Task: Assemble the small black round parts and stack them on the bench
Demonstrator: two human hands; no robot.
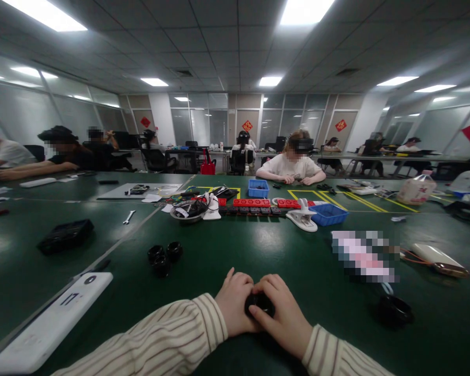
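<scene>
Close to the front of the green table, both my hands meet around a small, round, glossy black part [259,304]. My right hand [284,313] curls over it, with the thumb along its near side and the fingers over the top. On its left side, my left hand [237,303] presses in with bent fingers; its grip is partly hidden. What the part is exactly, I cannot make out. Left of my hands stands a cluster of similar black ring-shaped parts [161,265]. Another black ring-shaped part [394,312] lies to the right.
A white panel [53,324] and a black box [66,236] lie left, with a wrench [129,217] beyond. Ahead are a bowl of cables [190,210], red power strips [251,202], a white clip [302,215] and a blue bin [329,214]. A co-worker [293,162] sits opposite.
</scene>
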